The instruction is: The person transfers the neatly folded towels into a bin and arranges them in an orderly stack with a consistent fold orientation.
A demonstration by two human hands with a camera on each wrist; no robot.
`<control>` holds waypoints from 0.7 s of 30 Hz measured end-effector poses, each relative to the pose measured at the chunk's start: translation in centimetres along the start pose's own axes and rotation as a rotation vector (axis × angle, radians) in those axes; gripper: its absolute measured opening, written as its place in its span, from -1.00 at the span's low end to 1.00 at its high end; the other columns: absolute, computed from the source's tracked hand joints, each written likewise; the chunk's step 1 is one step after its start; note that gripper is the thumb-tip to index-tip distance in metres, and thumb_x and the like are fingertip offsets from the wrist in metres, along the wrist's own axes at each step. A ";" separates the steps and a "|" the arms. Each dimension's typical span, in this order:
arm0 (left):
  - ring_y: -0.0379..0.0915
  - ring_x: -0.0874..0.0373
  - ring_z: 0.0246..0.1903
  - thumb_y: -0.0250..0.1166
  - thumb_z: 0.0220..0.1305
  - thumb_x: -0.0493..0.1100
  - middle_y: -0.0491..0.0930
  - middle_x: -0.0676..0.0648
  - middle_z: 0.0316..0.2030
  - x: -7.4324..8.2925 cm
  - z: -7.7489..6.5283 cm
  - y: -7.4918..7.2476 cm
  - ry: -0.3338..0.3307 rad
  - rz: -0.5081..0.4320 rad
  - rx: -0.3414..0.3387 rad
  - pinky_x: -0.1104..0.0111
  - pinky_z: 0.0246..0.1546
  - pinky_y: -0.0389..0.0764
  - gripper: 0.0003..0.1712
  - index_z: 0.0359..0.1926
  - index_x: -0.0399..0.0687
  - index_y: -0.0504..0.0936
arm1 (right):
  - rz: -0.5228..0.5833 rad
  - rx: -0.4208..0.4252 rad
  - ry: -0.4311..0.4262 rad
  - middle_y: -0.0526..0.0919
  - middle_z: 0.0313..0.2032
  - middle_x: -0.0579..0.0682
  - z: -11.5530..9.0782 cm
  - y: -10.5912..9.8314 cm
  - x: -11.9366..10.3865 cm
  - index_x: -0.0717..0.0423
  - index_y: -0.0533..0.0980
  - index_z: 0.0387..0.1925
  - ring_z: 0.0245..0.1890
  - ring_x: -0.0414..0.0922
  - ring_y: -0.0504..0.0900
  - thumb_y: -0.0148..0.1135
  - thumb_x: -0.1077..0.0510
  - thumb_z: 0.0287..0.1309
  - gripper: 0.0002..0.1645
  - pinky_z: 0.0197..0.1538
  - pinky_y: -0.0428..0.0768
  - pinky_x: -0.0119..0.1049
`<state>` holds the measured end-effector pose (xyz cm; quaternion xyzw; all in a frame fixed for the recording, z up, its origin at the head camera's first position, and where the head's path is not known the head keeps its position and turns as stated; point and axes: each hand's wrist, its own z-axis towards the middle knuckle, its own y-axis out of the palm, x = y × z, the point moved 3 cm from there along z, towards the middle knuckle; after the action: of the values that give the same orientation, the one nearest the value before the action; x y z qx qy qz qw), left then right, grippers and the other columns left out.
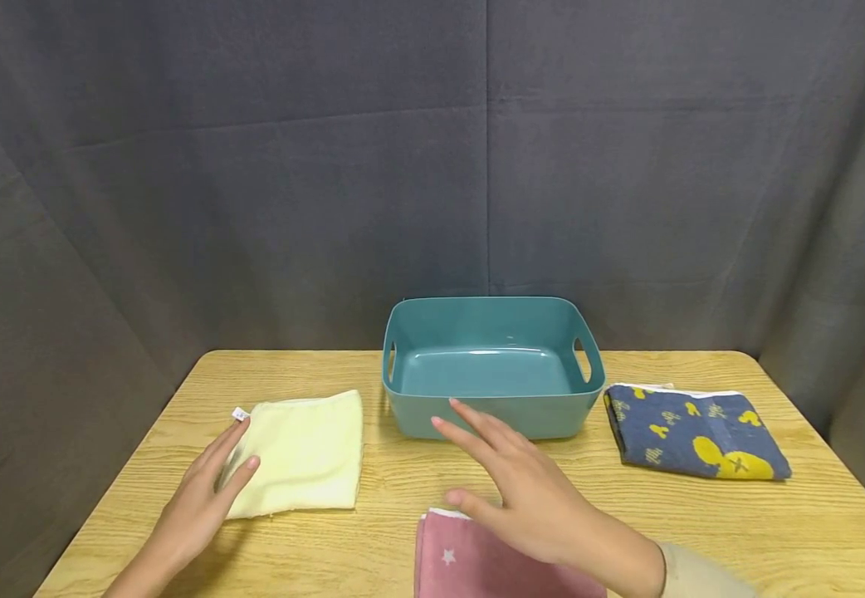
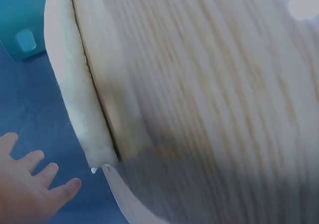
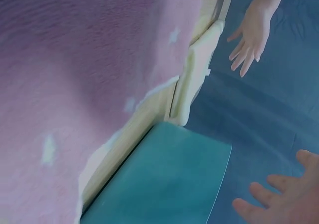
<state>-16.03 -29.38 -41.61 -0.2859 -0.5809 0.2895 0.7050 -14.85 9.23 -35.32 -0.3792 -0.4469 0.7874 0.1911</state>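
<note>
My left hand hovers at the left edge of a folded pale yellow towel, near its small white tag; its fingers are spread and hold nothing. In the left wrist view the same hand shows apart from the towel's end. My right hand is held over a folded pink towel with white stars, fingers extended and nothing in them. Its fingertips overlap the front wall of a teal bin in the head view. The pink towel's near part runs out of that view.
The teal bin, with a cut-out handle at each end, stands at the back middle of the wooden table. Right of it lies a folded navy towel with yellow figures. A dark grey curtain hangs behind and along the sides.
</note>
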 end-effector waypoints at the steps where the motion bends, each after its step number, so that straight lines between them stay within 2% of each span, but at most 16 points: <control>1: -0.12 -0.44 0.41 0.01 0.54 0.09 -0.04 -0.31 0.50 -0.1 0.0 -0.1 0.003 -0.018 -0.003 -0.46 0.14 0.05 -0.28 0.57 0.11 0.00 | 0.009 -0.013 0.005 -0.07 0.53 -0.33 0.2 0.1 -0.2 -0.55 -0.02 0.51 0.46 0.03 0.13 0.16 -0.30 0.31 -0.13 0.26 0.33 0.26; 7: -0.16 -0.45 0.42 0.02 0.54 0.06 -0.06 -0.32 0.51 -0.6 0.2 -0.2 -0.001 -0.093 -0.024 -0.46 0.16 0.02 -0.30 0.57 0.12 0.01 | 0.043 -0.061 0.003 -0.07 0.54 -0.30 1.3 1.0 -0.9 -0.46 0.04 0.53 0.46 0.11 0.14 0.09 -0.32 0.33 -0.18 0.27 0.30 0.28; 13: -0.18 -0.48 0.41 0.01 0.55 0.07 -0.08 -0.36 0.50 -1.0 0.4 -0.3 -0.027 -0.132 -0.043 -0.49 0.14 0.00 -0.29 0.57 0.06 0.00 | 0.086 -0.095 0.007 0.00 0.54 -0.22 2.3 1.9 -1.3 -0.46 0.05 0.52 0.46 0.02 0.13 0.01 -0.38 0.35 -0.21 0.25 0.34 0.26; 21: -0.28 -0.51 0.41 -0.05 0.55 0.14 -0.15 -0.38 0.50 -1.5 0.8 -0.3 -0.106 -0.183 -0.093 -0.52 0.12 -0.06 -0.24 0.58 -0.01 -0.05 | 0.150 -0.141 0.022 0.03 0.53 -0.17 3.7 3.1 -2.0 -0.48 0.06 0.51 0.45 0.01 0.15 0.02 -0.34 0.37 -0.25 0.24 0.35 0.26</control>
<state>-16.98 -30.62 -42.20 -0.2482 -0.6538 0.2114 0.6828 -16.31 4.22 -35.96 -0.4326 -0.4694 0.7619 0.1094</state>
